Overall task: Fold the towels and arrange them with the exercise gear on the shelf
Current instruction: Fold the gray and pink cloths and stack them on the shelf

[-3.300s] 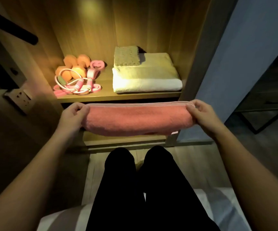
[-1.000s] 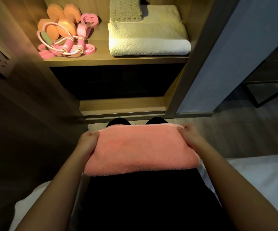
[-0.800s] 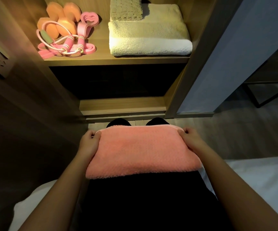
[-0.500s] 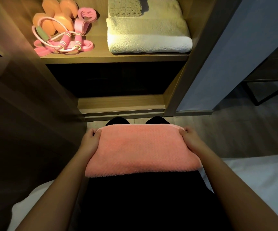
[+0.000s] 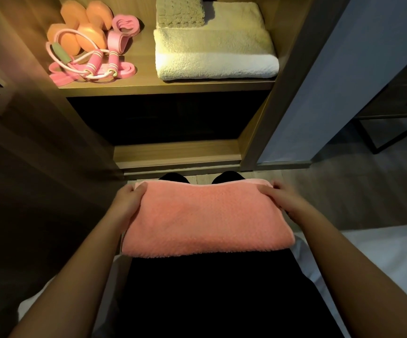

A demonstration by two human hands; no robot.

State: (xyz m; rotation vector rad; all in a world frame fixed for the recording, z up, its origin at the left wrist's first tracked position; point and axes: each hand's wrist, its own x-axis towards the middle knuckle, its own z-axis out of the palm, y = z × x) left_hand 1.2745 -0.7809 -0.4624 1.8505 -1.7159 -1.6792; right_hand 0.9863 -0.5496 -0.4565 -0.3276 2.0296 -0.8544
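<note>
Lowered from where it was held up before the shelf, the pink towel [image 5: 205, 220] now lies across the black-trousered lap [image 5: 209, 293] in the lower middle of the frame, and it has barely shifted over the last half second. It is a thick, fluffy folded rectangle with its long axis running left to right. The left hand [image 5: 126, 203] grips its left end and the right hand [image 5: 283, 201] its right end, fingers curled over the far corners, so neither hand is nearer. The target lies straight ahead and above. On the lit shelf board [image 5: 148, 87] at upper centre, a folded white towel [image 5: 217, 62] carries a small grey-green towel [image 5: 179, 13], with orange dumbbells [image 5: 85, 32] and pink bands [image 5: 87, 67] to their left. The lift probably goes forward with the towel kept level.
</note>
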